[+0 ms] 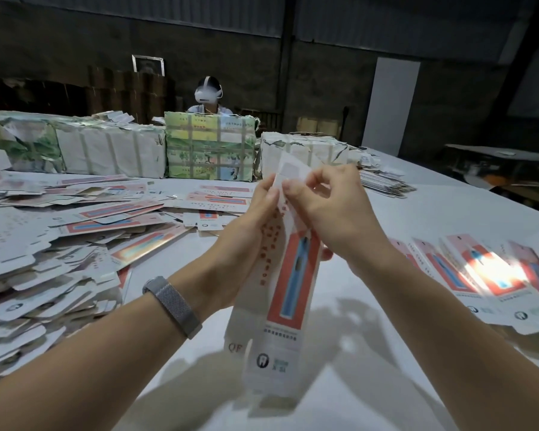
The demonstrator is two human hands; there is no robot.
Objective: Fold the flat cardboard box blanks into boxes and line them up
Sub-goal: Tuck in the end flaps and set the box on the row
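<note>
I hold one long white box [285, 293] with a red and blue panel upright above the table, its shape opened out. My left hand [246, 225] grips its left side near the top. My right hand [330, 213] pinches the top flap from the right, its thumb behind the box. A heap of flat blanks [59, 244] covers the table's left half. A row of folded boxes [486, 275] lies side by side at the right, one glaring with reflected light.
Wrapped bundles of stock [209, 147] stand in a line across the far side of the white table [371, 353]. A person wearing a headset [208, 94] sits behind them. A small stack of blanks [383, 183] lies at the far right. The table's right edge falls off into dark floor.
</note>
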